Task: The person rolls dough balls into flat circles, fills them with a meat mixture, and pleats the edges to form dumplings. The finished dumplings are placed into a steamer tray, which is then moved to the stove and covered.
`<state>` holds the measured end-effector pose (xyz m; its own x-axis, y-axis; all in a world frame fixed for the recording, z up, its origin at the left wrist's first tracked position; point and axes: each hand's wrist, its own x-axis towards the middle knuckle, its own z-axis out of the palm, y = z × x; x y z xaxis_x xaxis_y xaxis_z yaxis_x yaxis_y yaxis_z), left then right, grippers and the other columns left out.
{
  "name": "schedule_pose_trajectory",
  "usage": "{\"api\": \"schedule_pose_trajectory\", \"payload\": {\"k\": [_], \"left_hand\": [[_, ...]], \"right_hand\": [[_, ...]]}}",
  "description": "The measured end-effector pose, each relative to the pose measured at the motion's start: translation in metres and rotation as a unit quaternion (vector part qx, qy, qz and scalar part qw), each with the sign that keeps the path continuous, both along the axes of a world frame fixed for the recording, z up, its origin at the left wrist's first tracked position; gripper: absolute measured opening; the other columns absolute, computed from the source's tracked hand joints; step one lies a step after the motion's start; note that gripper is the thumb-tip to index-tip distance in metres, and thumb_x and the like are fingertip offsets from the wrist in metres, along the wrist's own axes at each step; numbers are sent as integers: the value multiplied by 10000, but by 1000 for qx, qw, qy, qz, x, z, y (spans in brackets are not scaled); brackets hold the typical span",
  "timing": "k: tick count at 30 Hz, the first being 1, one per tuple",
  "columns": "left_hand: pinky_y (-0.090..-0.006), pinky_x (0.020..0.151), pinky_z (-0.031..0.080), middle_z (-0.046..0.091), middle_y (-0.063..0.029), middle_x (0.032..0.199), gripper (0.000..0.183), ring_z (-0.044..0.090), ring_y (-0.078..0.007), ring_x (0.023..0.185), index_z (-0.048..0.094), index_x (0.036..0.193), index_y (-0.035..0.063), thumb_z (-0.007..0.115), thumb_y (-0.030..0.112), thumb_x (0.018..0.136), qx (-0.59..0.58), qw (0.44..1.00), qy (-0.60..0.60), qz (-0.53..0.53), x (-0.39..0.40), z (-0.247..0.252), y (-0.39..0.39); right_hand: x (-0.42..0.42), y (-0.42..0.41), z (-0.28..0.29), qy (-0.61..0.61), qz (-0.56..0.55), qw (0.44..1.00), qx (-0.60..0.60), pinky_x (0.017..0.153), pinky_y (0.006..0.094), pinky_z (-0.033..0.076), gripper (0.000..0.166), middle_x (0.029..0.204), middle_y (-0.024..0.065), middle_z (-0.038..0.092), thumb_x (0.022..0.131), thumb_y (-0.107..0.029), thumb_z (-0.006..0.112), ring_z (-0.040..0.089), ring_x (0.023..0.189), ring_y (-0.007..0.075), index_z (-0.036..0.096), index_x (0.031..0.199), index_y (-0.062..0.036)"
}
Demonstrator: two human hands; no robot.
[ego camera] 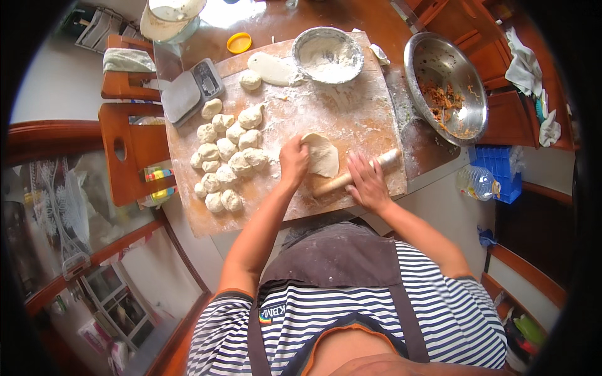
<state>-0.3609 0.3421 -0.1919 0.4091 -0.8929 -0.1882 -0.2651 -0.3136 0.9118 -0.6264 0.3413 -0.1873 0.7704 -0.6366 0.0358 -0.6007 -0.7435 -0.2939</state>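
My left hand [294, 159] grips the left edge of a flat dough wrapper [323, 155] on the floured wooden board [277, 207]. Under the palm and fingers of my right hand [368, 181] lies a wooden rolling pin [329, 185]. It slants along the wrapper's lower right side, its far end dusted with flour. Left of my hands, several dough balls [227, 148] sit in loose rows. One separate dough ball [250, 80] rests farther back, near a long flat piece of dough [273, 68].
A metal bowl of flour [329, 55] stands at the board's back. Right of the board is a large steel basin [447, 89] with orange filling. A kitchen scale [193, 91] sits at the back left, near a yellow lid [239, 43]. Wooden chairs [134, 155] flank the table.
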Motion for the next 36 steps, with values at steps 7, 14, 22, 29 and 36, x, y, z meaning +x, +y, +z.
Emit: {"api": "schedule_pose_trajectory", "payload": {"k": [7,14,22,29,36], "left_hand": [[-307,730,515,705,-61,835,216,661,-163,816,710,1040,20,581,78,876,82,966,-210,-126,-26,22,21],[-285,784,521,703,-27,979,181,642,-112,876,663,1129,14,615,46,958,-30,966,255,-19,7,-13,36],[-351,860,533,662,-142,1115,314,641,-218,1026,623,1261,6,610,62,952,-164,968,-66,-179,4,139,6],[-527,1126,380,523,-193,1440,700,515,-356,1307,406,1493,36,258,563,1057,-148,630,762,14,35,124,24],[-573,1128,381,420,-338,1475,739,418,-490,1371,352,1471,-86,450,479,1005,-149,646,746,67,-43,125,-11]], "right_hand": [[82,-60,13,-34,-117,990,-71,1192,557,222,780,1628,143,275,907,-415,611,242,1511,317,325,1544,-68],[-4,1,7,-21,65,996,-57,1150,481,302,542,1493,138,459,927,-288,617,465,1355,290,511,1415,-77],[130,-47,93,-564,-212,489,631,1114,462,417,598,1386,158,557,1083,-477,264,519,1312,299,459,1423,-26],[132,-54,124,-329,98,914,217,1173,427,323,548,1470,224,486,1059,-374,463,451,1381,355,464,1464,-6],[-83,-247,114,-46,-265,947,-174,621,428,544,195,716,120,656,877,-159,609,665,674,278,693,729,-64]]}}
